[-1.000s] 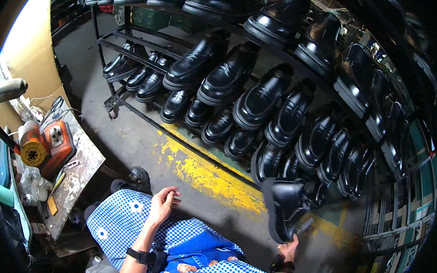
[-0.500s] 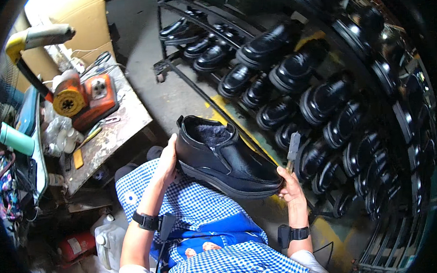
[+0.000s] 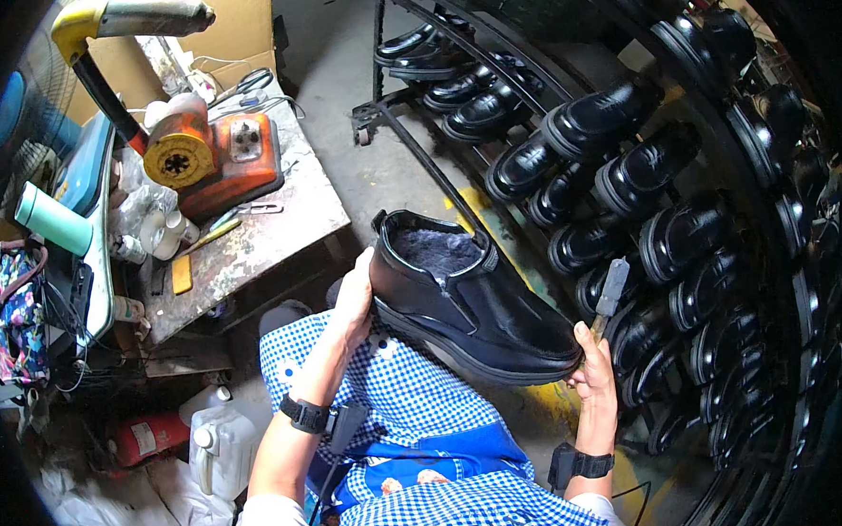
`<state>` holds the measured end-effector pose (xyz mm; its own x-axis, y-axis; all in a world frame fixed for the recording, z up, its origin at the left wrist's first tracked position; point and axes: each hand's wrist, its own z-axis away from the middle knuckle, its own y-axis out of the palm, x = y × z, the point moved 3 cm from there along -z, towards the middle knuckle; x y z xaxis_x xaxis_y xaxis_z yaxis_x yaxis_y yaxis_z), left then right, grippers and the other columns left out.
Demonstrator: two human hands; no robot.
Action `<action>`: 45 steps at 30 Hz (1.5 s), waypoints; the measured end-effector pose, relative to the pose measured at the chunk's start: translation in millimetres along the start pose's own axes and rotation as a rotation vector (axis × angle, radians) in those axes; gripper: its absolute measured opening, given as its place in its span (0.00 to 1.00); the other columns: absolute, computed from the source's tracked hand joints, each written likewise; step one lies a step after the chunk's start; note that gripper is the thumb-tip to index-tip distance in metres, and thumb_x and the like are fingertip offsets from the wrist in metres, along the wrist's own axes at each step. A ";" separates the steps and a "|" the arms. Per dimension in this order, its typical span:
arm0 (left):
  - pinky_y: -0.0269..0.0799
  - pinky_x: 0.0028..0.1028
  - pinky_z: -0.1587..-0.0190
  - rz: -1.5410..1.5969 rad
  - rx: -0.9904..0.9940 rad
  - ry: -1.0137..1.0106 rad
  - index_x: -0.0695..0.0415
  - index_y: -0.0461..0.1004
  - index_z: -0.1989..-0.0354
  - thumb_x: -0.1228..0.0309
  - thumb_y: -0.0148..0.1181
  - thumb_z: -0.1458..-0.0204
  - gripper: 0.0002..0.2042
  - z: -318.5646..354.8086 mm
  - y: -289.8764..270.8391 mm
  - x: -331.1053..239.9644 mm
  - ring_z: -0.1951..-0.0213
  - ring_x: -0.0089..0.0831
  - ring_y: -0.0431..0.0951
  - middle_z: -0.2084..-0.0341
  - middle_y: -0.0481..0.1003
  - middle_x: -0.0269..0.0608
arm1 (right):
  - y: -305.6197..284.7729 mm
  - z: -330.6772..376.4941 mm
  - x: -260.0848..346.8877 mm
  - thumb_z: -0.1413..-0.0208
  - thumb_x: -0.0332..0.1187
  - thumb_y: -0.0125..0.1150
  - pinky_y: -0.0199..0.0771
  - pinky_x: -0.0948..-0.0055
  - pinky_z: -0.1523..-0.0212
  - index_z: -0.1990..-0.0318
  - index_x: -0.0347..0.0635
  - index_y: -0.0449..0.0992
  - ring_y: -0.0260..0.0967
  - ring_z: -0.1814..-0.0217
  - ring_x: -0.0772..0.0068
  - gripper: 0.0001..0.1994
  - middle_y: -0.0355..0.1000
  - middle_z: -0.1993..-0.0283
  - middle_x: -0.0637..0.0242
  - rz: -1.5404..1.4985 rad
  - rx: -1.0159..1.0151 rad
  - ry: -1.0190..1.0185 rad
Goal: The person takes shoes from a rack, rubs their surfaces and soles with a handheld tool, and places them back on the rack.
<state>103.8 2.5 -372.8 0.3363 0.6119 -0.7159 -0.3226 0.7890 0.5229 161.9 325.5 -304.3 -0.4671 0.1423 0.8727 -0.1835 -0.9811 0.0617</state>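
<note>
A black ankle-high leather shoe (image 3: pixel 475 303) with dark fleecy lining is held level above my lap, its toe pointing right. My left hand (image 3: pixel 354 295) is closed around the heel end, with its palm against the leather and the fingers mostly hidden behind. At the toe my right hand (image 3: pixel 591 364) grips the sole's tip. In that same hand, between thumb and fingers, a small tool with a flat grey blade (image 3: pixel 613 286) and a short brownish handle sticks up and away from the shoe. Its exact kind cannot be told.
A dark metal rack (image 3: pixel 426 167) with many black shoes fills the right side. On the left, a worn workbench (image 3: pixel 295 217) carries an orange machine (image 3: pixel 235 163), scissors and a yellow-handled tool. A mint bottle (image 3: pixel 52 218) stands beside it. White jugs (image 3: pixel 223 454) are on the floor.
The view has shifted, so the bench and rack appear farther right. Both hands keep their hold on the shoe, and the bladed tool stays in my right hand.
</note>
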 end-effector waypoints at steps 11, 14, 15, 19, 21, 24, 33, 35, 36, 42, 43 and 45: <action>0.59 0.25 0.52 -0.176 -0.114 0.218 0.59 0.67 0.56 0.63 0.40 0.44 0.15 -20.9 -23.7 1.2 0.56 0.27 0.67 0.59 0.70 0.41 | 28.5 2.0 -3.4 0.57 0.37 0.60 0.47 0.87 0.95 0.60 0.35 0.68 0.50 0.94 0.88 0.18 0.68 0.79 0.71 -0.163 0.157 0.007; 0.53 0.25 0.45 -0.371 -0.286 0.458 0.62 0.59 0.46 0.60 0.36 0.43 0.22 -7.8 -9.4 -11.0 0.47 0.29 0.61 0.50 0.64 0.43 | 57.0 -8.8 10.2 0.58 0.33 0.60 0.47 0.86 0.94 0.56 0.33 0.68 0.52 0.93 0.87 0.20 0.67 0.80 0.70 -0.138 0.101 -0.067; 0.51 0.28 0.43 -0.587 -0.361 0.637 0.64 0.58 0.46 0.64 0.37 0.44 0.21 2.8 -3.7 -14.7 0.45 0.36 0.58 0.47 0.59 0.48 | 68.1 -13.5 18.0 0.58 0.31 0.61 0.47 0.86 0.94 0.53 0.31 0.66 0.53 0.91 0.86 0.23 0.67 0.80 0.70 -0.098 0.059 -0.134; 0.52 0.34 0.42 -1.031 -0.359 0.844 0.67 0.57 0.47 0.68 0.43 0.48 0.21 26.3 -10.4 -10.5 0.44 0.47 0.56 0.46 0.56 0.55 | 134.0 -56.1 37.1 0.65 0.26 0.68 0.67 0.81 0.66 0.51 0.24 0.63 0.67 0.68 0.77 0.30 0.69 0.63 0.59 -0.016 -0.005 -0.430; 0.57 0.35 0.45 -1.093 -0.349 0.869 0.67 0.58 0.48 0.69 0.45 0.49 0.21 31.4 -10.6 -11.0 0.46 0.47 0.60 0.47 0.57 0.55 | 165.9 -82.8 49.5 0.66 0.26 0.68 0.60 0.73 0.50 0.52 0.21 0.63 0.64 0.55 0.68 0.31 0.66 0.55 0.54 0.074 -0.018 -0.540; 0.64 0.35 0.51 -1.136 -0.332 0.887 0.66 0.59 0.49 0.70 0.48 0.51 0.21 37.2 -10.8 -15.0 0.52 0.47 0.66 0.49 0.60 0.53 | 215.0 -110.2 78.6 0.65 0.27 0.68 0.60 0.73 0.49 0.54 0.20 0.65 0.64 0.53 0.66 0.29 0.66 0.54 0.52 0.133 -0.021 -0.735; 0.72 0.34 0.63 -1.083 -0.289 0.794 0.63 0.63 0.54 0.70 0.52 0.55 0.19 34.4 -21.9 -20.3 0.62 0.44 0.74 0.53 0.65 0.48 | 360.0 -144.3 153.1 0.68 0.31 0.71 0.64 0.75 0.56 0.59 0.22 0.69 0.67 0.61 0.71 0.27 0.70 0.62 0.57 0.206 -0.084 -0.871; 0.72 0.34 0.64 -1.062 -0.282 0.795 0.62 0.64 0.53 0.69 0.53 0.55 0.19 31.2 -23.0 -19.4 0.63 0.44 0.74 0.53 0.65 0.47 | 380.6 -151.3 160.6 0.69 0.35 0.72 0.65 0.73 0.56 0.62 0.26 0.71 0.69 0.62 0.67 0.27 0.72 0.64 0.55 0.227 -0.094 -0.887; 0.72 0.33 0.65 -1.057 -0.275 0.791 0.62 0.64 0.53 0.69 0.53 0.55 0.19 29.8 -22.9 -19.8 0.64 0.44 0.74 0.53 0.65 0.47 | 390.9 -153.8 162.6 0.69 0.35 0.72 0.65 0.73 0.56 0.62 0.26 0.71 0.69 0.62 0.67 0.27 0.72 0.64 0.55 0.225 -0.091 -0.894; 0.73 0.32 0.67 -1.036 -0.198 0.745 0.61 0.63 0.53 0.69 0.53 0.56 0.20 24.5 -22.7 -20.3 0.66 0.41 0.75 0.52 0.64 0.45 | 430.3 -142.5 171.7 0.66 0.34 0.70 0.66 0.74 0.60 0.66 0.26 0.72 0.69 0.66 0.71 0.21 0.72 0.67 0.58 0.185 -0.043 -0.929; 0.73 0.32 0.66 -1.047 -0.186 0.732 0.61 0.63 0.53 0.69 0.53 0.56 0.20 24.4 -21.9 -20.3 0.66 0.42 0.75 0.52 0.65 0.45 | 431.8 -147.8 171.7 0.66 0.33 0.70 0.66 0.75 0.61 0.66 0.26 0.72 0.68 0.68 0.72 0.21 0.72 0.68 0.59 0.174 -0.050 -0.941; 0.73 0.33 0.66 -1.054 -0.169 0.731 0.61 0.63 0.53 0.69 0.53 0.56 0.20 24.9 -21.3 -17.8 0.66 0.43 0.75 0.52 0.65 0.45 | 433.6 -158.3 170.9 0.67 0.32 0.70 0.66 0.75 0.62 0.65 0.26 0.72 0.67 0.68 0.72 0.21 0.71 0.68 0.60 0.149 -0.016 -0.912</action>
<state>126.7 -23.8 -359.7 -0.0463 -0.5117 -0.8579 -0.3248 0.8199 -0.4715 -134.4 -54.8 -205.0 0.3743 -0.1503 0.9150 -0.1912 -0.9781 -0.0825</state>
